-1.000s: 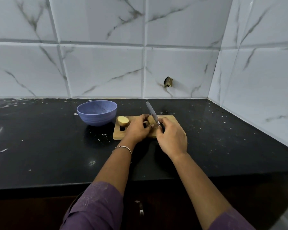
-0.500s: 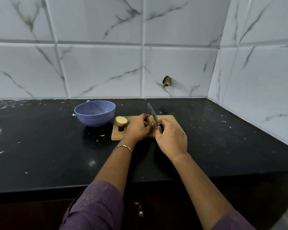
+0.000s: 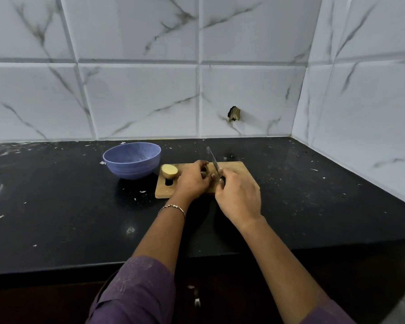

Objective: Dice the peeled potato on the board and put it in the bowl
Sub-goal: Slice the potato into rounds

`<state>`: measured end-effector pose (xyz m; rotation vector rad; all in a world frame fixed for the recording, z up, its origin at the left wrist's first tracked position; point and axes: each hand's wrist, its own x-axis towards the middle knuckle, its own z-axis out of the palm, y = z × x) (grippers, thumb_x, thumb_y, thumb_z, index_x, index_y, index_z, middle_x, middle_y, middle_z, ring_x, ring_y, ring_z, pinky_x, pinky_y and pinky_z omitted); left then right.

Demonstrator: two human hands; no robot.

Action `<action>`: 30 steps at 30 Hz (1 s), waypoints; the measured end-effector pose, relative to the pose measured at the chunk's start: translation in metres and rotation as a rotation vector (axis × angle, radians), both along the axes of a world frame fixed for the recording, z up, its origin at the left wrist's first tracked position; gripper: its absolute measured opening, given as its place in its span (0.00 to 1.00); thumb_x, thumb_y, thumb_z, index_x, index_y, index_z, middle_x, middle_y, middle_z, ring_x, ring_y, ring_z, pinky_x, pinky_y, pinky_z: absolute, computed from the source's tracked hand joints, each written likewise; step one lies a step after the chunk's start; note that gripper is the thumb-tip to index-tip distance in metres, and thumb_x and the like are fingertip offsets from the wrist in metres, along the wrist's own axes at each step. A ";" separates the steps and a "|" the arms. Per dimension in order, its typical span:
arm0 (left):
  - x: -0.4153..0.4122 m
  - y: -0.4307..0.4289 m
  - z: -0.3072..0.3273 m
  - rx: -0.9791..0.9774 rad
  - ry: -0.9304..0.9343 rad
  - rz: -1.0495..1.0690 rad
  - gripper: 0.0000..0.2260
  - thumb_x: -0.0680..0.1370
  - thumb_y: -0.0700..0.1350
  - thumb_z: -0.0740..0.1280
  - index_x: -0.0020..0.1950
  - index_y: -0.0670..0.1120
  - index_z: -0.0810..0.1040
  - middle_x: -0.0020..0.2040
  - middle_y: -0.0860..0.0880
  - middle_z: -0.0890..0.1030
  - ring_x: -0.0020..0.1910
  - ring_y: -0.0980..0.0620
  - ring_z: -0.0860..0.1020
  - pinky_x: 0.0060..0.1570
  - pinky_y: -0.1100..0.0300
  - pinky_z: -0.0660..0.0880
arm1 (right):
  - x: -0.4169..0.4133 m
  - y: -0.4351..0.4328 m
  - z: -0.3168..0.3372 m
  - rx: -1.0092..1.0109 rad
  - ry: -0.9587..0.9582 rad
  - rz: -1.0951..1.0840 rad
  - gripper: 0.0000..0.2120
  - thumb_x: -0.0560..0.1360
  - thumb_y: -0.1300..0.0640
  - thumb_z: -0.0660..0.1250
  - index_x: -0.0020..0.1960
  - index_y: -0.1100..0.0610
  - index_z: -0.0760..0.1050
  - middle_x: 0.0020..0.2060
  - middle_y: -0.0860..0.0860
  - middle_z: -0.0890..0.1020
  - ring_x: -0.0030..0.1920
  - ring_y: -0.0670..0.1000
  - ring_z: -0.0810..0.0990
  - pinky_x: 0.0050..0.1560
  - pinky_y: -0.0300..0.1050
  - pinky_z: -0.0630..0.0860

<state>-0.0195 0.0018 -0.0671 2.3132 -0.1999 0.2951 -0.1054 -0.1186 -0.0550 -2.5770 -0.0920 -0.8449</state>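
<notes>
Right now, mid-dicing by the look of it. Right hand (image 3: pixel 240 197) grips the knife (image 3: pixel 212 160) by the handle, blade angled up and away toward the far wall, heel down near the board (image 3: pixel 239 170), probably set for a rocking cut.

Left hand (image 3: pixel 193 181) sits on the middle of the board just left of the blade, fingers curled down like a guard. Whatever it steadies is hidden under the fingers, so I cannot tell if it actually holds a piece.

Potato half (image 3: pixel 170 170) sits at the board's far-left corner, cut face up, parked clear of the cutting zone, likely waiting its turn.

Bowl (image 3: pixel 131 168), blue, stands on the counter (image 3: pixel 56 195) just left of the board, near but apart from it. Handy for sweeping dice in. No potato visible inside from this angle, so the transfer seems not yet done.

Bracelet (image 3: pixel 172 208) on the left wrist. No brands, labels or readable writing anywhere.
</notes>
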 end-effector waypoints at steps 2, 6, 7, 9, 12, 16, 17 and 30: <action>0.001 0.000 0.000 0.015 0.003 -0.002 0.21 0.79 0.46 0.69 0.71 0.48 0.70 0.63 0.48 0.80 0.62 0.51 0.78 0.62 0.51 0.74 | 0.001 0.000 0.000 0.000 0.002 -0.002 0.14 0.80 0.56 0.62 0.64 0.52 0.77 0.52 0.48 0.82 0.53 0.49 0.79 0.48 0.41 0.74; 0.002 0.001 0.000 0.014 0.005 -0.005 0.20 0.79 0.46 0.69 0.71 0.48 0.71 0.63 0.48 0.80 0.61 0.51 0.78 0.62 0.53 0.74 | 0.008 0.003 0.003 0.012 0.036 0.002 0.12 0.80 0.56 0.62 0.61 0.53 0.79 0.49 0.49 0.83 0.52 0.50 0.79 0.46 0.42 0.74; 0.002 0.002 -0.001 0.009 0.002 -0.003 0.20 0.79 0.46 0.69 0.70 0.47 0.71 0.63 0.48 0.80 0.61 0.51 0.78 0.62 0.53 0.74 | 0.010 0.004 0.004 0.015 0.045 0.005 0.11 0.80 0.57 0.62 0.60 0.53 0.79 0.49 0.49 0.83 0.52 0.50 0.79 0.47 0.43 0.75; 0.003 0.002 -0.001 -0.002 0.007 0.003 0.20 0.79 0.47 0.69 0.70 0.47 0.71 0.62 0.48 0.80 0.60 0.51 0.79 0.62 0.52 0.75 | 0.010 0.005 0.004 0.008 0.053 0.005 0.11 0.80 0.57 0.62 0.60 0.53 0.78 0.49 0.50 0.83 0.52 0.50 0.79 0.47 0.44 0.75; 0.004 0.001 -0.001 -0.016 0.019 0.011 0.20 0.79 0.46 0.68 0.70 0.47 0.71 0.62 0.47 0.80 0.60 0.50 0.78 0.62 0.53 0.74 | 0.006 0.003 0.003 -0.001 0.050 0.008 0.11 0.80 0.56 0.62 0.60 0.52 0.78 0.50 0.49 0.83 0.52 0.49 0.79 0.45 0.41 0.73; 0.002 0.001 0.001 -0.022 0.013 0.010 0.19 0.80 0.45 0.68 0.70 0.46 0.71 0.63 0.47 0.80 0.61 0.50 0.78 0.62 0.56 0.74 | 0.002 0.002 0.000 0.005 0.049 0.016 0.12 0.80 0.56 0.63 0.62 0.52 0.78 0.52 0.48 0.83 0.54 0.49 0.80 0.49 0.43 0.76; 0.001 0.001 0.001 -0.018 0.012 0.008 0.19 0.80 0.44 0.68 0.70 0.46 0.71 0.63 0.47 0.80 0.62 0.51 0.78 0.62 0.56 0.73 | 0.004 0.003 0.000 0.004 0.057 0.017 0.12 0.80 0.56 0.63 0.61 0.52 0.78 0.52 0.48 0.83 0.53 0.50 0.80 0.48 0.44 0.76; 0.002 0.002 -0.001 -0.032 0.015 -0.006 0.19 0.79 0.46 0.68 0.69 0.47 0.72 0.62 0.48 0.80 0.62 0.50 0.78 0.63 0.50 0.73 | 0.004 0.006 -0.002 -0.120 0.089 0.001 0.09 0.79 0.58 0.63 0.57 0.54 0.77 0.45 0.50 0.83 0.46 0.51 0.81 0.39 0.42 0.69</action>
